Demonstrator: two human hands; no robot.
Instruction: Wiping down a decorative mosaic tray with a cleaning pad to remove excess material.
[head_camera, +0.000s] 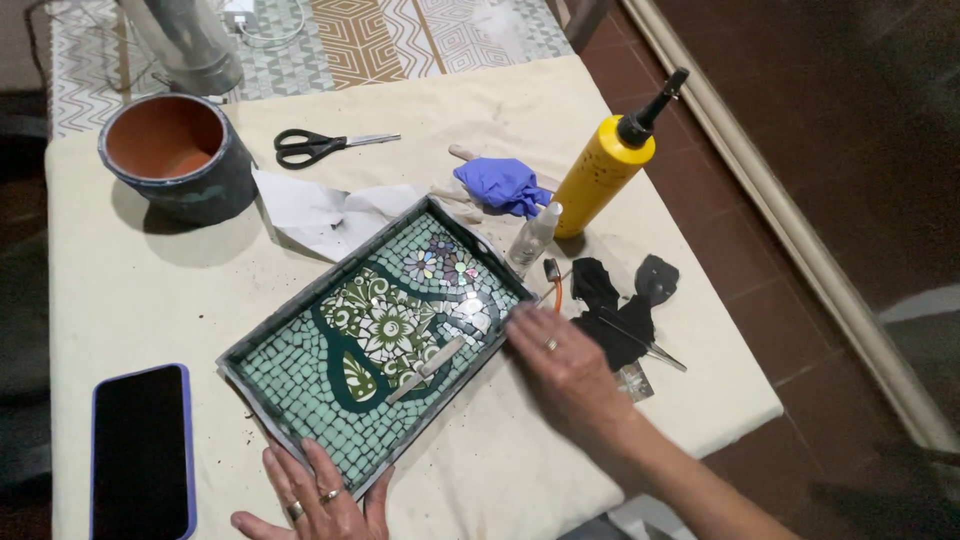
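Mosaic tray (375, 345), rectangular and dark-rimmed, lying askew at the middle of the cream tablecloth (140, 300), tiled in pale green with a dark green band and white flower pieces; a slim pale stick (425, 370) resting on its tiles. Nearest, left hand (315, 505) flat at the tray's near corner, fingers spread and open, fingertips touching the rim, rings on two fingers. Right hand (565, 370) laid palm down at the tray's right edge, fingers extended and loose, gripping nothing. At near left, a dark smartphone (140, 455) in a purple case. Just right of the right hand, black scraps (615, 305) with tweezers (650, 345). Farther back, a small clear bottle (533, 238), a yellow glue bottle (605, 175) with black nozzle, a crumpled blue glove (503, 185), torn white paper (325, 215). Beyond those, black-handled scissors (315, 145) and a terracotta pot (178, 155) at far left.
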